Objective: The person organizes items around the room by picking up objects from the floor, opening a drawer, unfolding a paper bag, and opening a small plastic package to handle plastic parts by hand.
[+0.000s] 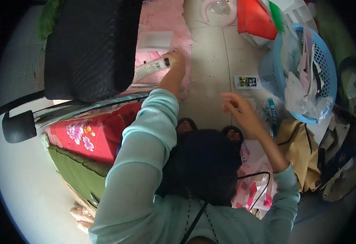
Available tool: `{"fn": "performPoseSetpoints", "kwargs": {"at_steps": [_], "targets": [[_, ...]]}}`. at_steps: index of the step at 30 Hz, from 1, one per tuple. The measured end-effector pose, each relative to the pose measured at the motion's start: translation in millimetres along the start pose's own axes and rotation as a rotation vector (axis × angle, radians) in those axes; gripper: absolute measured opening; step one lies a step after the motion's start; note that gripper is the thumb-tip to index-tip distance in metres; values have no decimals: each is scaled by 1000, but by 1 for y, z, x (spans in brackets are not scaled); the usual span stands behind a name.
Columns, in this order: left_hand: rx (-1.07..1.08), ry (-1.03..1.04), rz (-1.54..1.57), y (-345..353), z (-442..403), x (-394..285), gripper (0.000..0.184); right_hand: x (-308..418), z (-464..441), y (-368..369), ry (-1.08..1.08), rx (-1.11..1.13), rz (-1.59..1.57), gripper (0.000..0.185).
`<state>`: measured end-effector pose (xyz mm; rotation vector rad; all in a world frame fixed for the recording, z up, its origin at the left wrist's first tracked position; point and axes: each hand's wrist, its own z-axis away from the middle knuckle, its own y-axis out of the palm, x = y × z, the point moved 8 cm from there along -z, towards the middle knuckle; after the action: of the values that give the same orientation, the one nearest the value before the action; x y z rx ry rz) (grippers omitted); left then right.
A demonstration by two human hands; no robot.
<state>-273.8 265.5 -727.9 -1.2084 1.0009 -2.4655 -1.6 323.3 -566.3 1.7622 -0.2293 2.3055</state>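
My left hand [177, 59] is closed on a pale tube [150, 69] with printed labelling, gripping it near its black cap end. The tube lies tilted over a pink cloth [161, 18], just below a translucent white plastic box [155, 41]. Some of my left fingers are hidden behind the hand. Held above the tiled floor, my right hand [239, 107] has nothing in it, its fingers loosely bent and apart. A small packet with a black label [247, 81] lies on the floor a little beyond it.
A blue perforated basket [273, 61] full of papers and plastic wrappers stands at right. Beside it lie a brown bag [296, 150] and a clear plastic wrapper [270, 116]. A black chair [90, 49] blocks the left, above red floral fabric [90, 136]. A red bag [256, 20] sits farther off.
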Motion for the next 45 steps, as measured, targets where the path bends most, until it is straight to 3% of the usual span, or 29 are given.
{"fn": "performPoseSetpoints", "kwargs": {"at_steps": [2,8,13,15,17,19,24,26,28,31,34,37,39,41,43,44,45], "targets": [[90,171,-227,-9,16,-5,33,-2,-1,5,1,26,53,24],[4,242,-158,-33,24,-30,28,1,5,17,27,129,98,27],[-153,346,-374,-117,86,-63,35,-32,4,5,159,150,32,31],[-265,533,-588,-164,150,-59,28,-47,0,-8,249,19,-58,31],[-514,540,-352,-203,203,-50,23,-51,6,-16,344,-67,-219,33],[-489,728,-145,-239,266,-25,20,-38,12,-16,429,-106,-456,38],[-888,809,1,-262,353,21,19,-20,6,27,392,332,-1090,41],[-998,834,90,-261,369,30,19,-11,5,31,390,374,-1251,36],[-917,840,91,-261,372,34,21,13,4,33,420,264,-1280,26],[-820,807,142,-271,368,46,23,40,-6,29,386,309,-1151,25],[-805,747,142,-285,365,55,26,76,-19,6,374,206,-834,33],[-851,811,280,-301,376,61,25,138,-24,-16,-90,79,-370,43],[-950,937,433,-309,391,62,25,173,-13,-39,-398,-133,59,64],[-1117,1106,593,-313,412,65,25,227,32,-59,-466,-331,271,64],[-1124,1263,651,-306,415,57,26,254,89,-105,-394,-923,881,42],[-1124,1342,680,-300,414,53,26,261,107,-132,-655,-938,563,35],[-963,1371,635,-288,401,39,27,276,129,-141,-684,-1065,631,34]]}}
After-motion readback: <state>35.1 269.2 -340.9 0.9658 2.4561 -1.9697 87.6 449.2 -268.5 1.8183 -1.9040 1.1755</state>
